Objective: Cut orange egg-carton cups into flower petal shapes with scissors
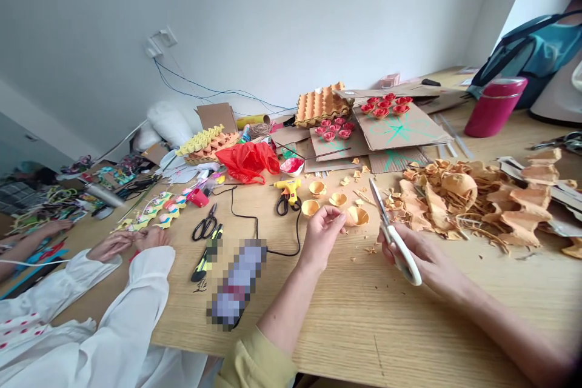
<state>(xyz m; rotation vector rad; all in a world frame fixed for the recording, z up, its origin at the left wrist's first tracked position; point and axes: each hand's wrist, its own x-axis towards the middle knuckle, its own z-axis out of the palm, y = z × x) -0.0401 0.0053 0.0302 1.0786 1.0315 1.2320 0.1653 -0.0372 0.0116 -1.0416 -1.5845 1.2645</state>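
Observation:
My left hand [322, 231] is closed, with thumb and fingertips pinched at the left edge of an orange egg-carton cup [359, 216] just above the table. White-handled scissors [394, 236] are in my right hand [421, 254]; their blades point up and away, right of the cup. Beyond my left hand lie more trimmed egg-carton cups [317, 188], several in all. A heap of torn orange egg-carton pieces [459, 194] spreads to the right of the scissors, with small scraps around it.
A yellow glue gun [287, 185] and black scissors [205, 225] lie left. Red paper flowers [381, 110] sit on cardboard [404, 127] at the back, near egg trays [322, 104]. A pink tumbler [495, 107] stands right. A co-worker's hands [130, 241] work at left.

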